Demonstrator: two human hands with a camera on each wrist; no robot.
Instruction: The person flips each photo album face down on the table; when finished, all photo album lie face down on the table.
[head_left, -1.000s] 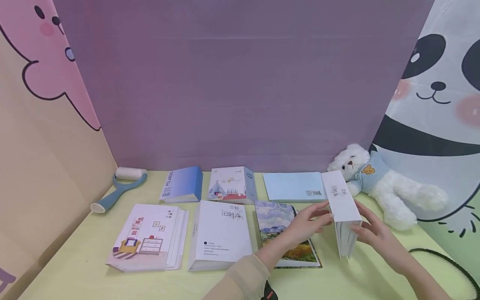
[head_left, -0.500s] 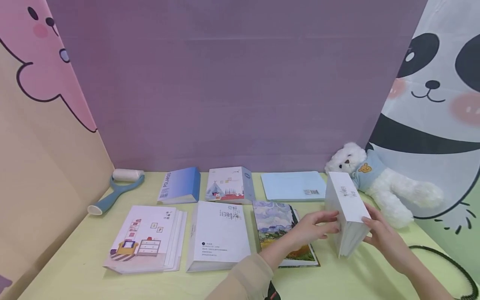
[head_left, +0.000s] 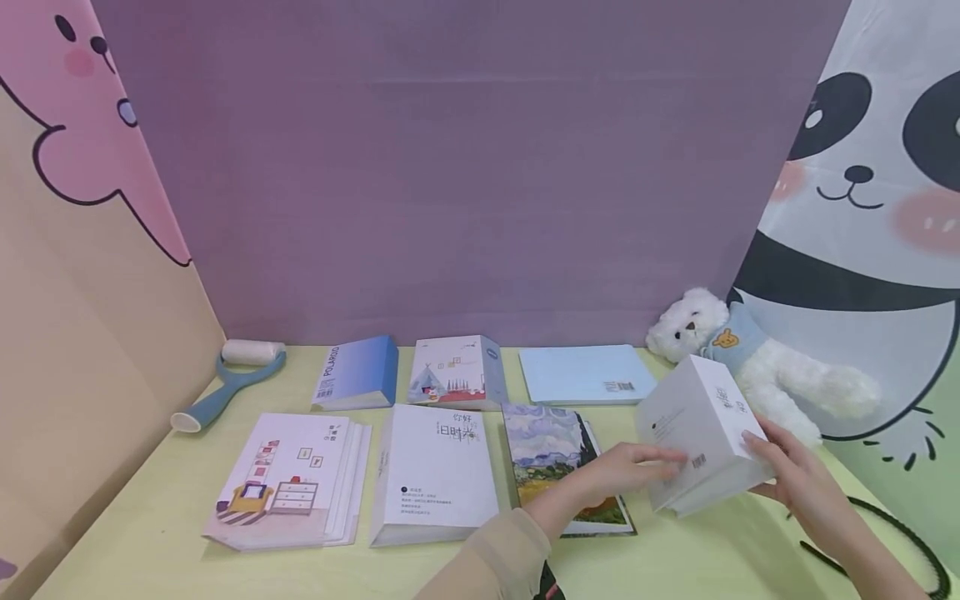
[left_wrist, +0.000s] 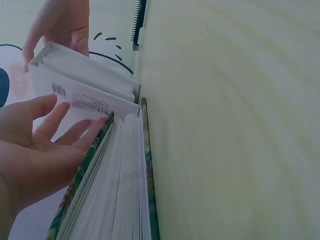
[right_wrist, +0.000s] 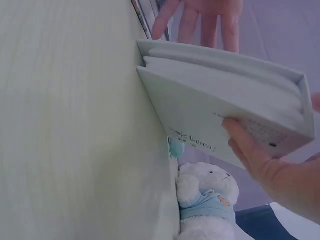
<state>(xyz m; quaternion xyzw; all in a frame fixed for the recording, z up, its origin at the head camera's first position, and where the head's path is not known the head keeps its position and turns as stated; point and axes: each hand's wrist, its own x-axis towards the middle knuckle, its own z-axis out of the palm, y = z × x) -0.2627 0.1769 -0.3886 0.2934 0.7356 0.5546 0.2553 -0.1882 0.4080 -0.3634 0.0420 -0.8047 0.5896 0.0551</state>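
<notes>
A thick white photo album (head_left: pixel 693 437) stands tilted on its page edges at the right of the table, spine up and leaning to the right. My right hand (head_left: pixel 798 479) grips it by the spine, thumb and fingers on opposite sides, as the right wrist view also shows on the album (right_wrist: pixel 210 100). With fingers extended, my left hand (head_left: pixel 615 479) touches the cover that faces left, which bears a barcode. Under my left forearm lies a painting-covered book (head_left: pixel 551 450), partly hidden; its page edges fill the front of the left wrist view.
Left of the hands lie another white album (head_left: pixel 438 475) and a pink album (head_left: pixel 281 479). Behind are a blue album (head_left: pixel 356 371), a tent-print album (head_left: pixel 453 371) and a light-blue book (head_left: pixel 581 371). A plush bear (head_left: pixel 757 358), lint roller (head_left: pixel 232 383) and black cord (head_left: pixel 907 537) flank them.
The white album has tipped over to the right, so its left cover now faces up more. My left fingers have straightened against that cover; my right hand keeps its grip.
</notes>
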